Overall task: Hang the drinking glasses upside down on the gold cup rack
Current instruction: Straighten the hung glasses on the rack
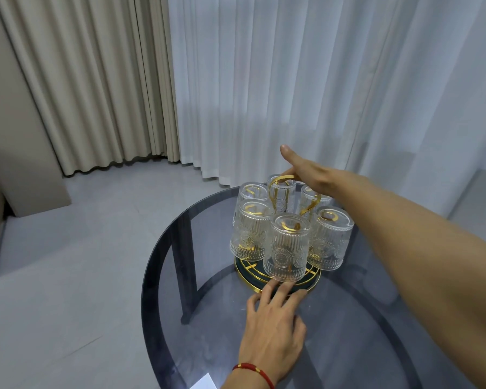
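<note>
1. Gold cup rack (278, 192): wire frame with a looped handle on top and a round ringed base, set near the far edge of the round smoked-glass desk (180, 276). It is judged light and stiff but top-heavy when loaded.
2. Drinking glasses (286, 245): six are counted, all mouth-down on the rack's prongs, arranged in a ring around the handle. The glass is ribbed and embossed, judged fairly heavy, hard, brittle and slippery where smooth. Each is best taken around the ribbed wall, not by the rim.
3. Right hand (312, 175): laid over the handle loop from the right, thumb extended outward. The fingers are hidden behind the handle, so it cannot be told whether the grip is closed on it.
4. Left hand (272, 327): grip open, nothing held, palm down on the desk, fingertips (275, 289) touching the rack's base rim just below the nearest glass.
5. Status: the hanging is judged complete, since no loose glass is seen on the desk.
6. Handling note: the loaded rack is best lifted by the handle with the base steadied, as glass knocking glass risks chipping.
</note>
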A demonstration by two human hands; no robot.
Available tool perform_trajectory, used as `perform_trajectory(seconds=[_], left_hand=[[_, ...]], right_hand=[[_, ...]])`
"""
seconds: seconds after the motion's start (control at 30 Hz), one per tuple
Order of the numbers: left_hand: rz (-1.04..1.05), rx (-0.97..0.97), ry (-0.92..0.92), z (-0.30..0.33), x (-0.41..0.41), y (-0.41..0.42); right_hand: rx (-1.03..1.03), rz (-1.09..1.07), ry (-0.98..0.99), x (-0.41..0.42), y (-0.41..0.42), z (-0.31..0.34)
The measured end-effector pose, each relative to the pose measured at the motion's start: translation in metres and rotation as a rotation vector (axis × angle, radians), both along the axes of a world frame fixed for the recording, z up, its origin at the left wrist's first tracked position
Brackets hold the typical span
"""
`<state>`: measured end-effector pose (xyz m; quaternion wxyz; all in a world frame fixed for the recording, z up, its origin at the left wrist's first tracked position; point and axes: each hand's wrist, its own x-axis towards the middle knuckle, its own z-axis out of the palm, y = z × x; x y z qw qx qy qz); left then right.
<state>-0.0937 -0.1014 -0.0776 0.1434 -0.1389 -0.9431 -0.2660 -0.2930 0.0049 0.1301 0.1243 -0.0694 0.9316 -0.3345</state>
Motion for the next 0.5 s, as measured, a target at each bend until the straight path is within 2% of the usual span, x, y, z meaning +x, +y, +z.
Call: perform_trajectory(seconds=[0.5], left_hand=[[-0.016, 0.001, -0.011, 0.0018, 0.0010, -0.0014]], right_hand=[[0.046, 0.054, 0.045, 0.0029, 0.0028, 0.0022]])
